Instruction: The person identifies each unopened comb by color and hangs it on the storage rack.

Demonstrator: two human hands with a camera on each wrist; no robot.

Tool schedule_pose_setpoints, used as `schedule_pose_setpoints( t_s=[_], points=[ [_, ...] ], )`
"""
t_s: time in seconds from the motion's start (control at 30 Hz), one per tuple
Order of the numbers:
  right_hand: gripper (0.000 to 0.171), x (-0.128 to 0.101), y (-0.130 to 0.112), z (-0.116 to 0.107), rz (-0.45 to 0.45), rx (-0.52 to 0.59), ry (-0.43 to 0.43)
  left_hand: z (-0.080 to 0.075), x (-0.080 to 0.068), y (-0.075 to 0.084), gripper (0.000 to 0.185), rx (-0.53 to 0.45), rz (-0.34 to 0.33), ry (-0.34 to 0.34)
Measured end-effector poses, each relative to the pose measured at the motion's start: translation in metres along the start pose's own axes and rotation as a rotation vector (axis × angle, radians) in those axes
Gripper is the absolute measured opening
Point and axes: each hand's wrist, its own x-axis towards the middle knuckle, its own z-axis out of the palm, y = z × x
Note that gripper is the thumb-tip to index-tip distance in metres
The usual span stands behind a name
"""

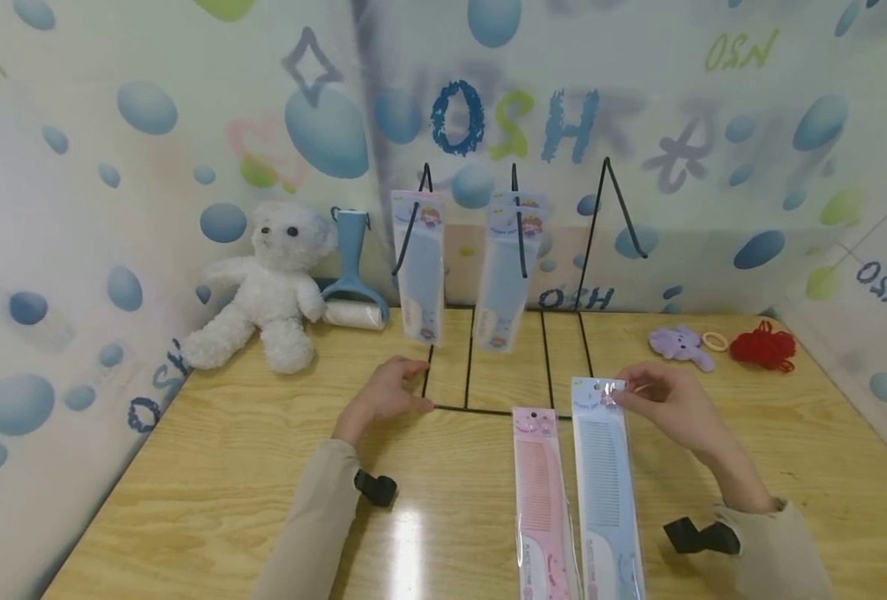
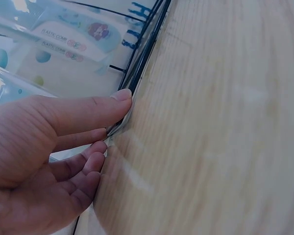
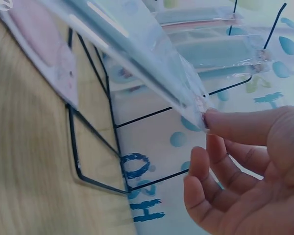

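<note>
My left hand [image 1: 389,392] rests on the wooden table [image 1: 211,467], its thumb and fingertips pressing the front left corner of the black wire rack [image 1: 488,410]. The left wrist view shows the straight thumb of that hand [image 2: 105,122] lying along the rack's base wire [image 2: 139,68]. My right hand [image 1: 657,398] pinches the top edge of a blue comb package [image 1: 603,483], whose far end is lifted a little off the table. In the right wrist view the hand [image 3: 208,129] holds the clear wrapper [image 3: 152,68] between thumb and forefinger. A pink comb package [image 1: 539,500] lies flat to its left.
Two blue comb packages [image 1: 421,275] [image 1: 505,283] hang on the rack's left and middle hooks; the right hook [image 1: 614,208] is bare. A white teddy bear [image 1: 267,292] and a lint roller [image 1: 353,287] stand at the back left. Purple toy [image 1: 679,343], hair tie and red yarn [image 1: 764,346] lie back right.
</note>
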Motion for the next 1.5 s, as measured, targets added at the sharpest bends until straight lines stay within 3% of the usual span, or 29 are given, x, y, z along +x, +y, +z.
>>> schedule_pose_setpoints(
  t_s=[0.33, 0.7, 1.17, 1.5],
  points=[
    [0.018, -0.006, -0.011, -0.007, -0.086, 0.042, 0.07, 0.001, 0.002, -0.002, 0.067, -0.001, -0.017, 0.002],
    [0.021, -0.011, -0.022, -0.011, -0.092, 0.078, 0.18, 0.001, 0.001, -0.003, 0.067, -0.004, -0.021, 0.007],
    [0.022, -0.014, -0.051, -0.021, -0.21, 0.12, 0.316, -0.001, -0.001, 0.001, 0.067, -0.023, -0.01, 0.001],
    [0.019, -0.011, -0.066, -0.032, -0.214, 0.164, 0.366, 0.001, 0.0, -0.001, 0.066, -0.011, -0.018, 0.007]
  ],
)
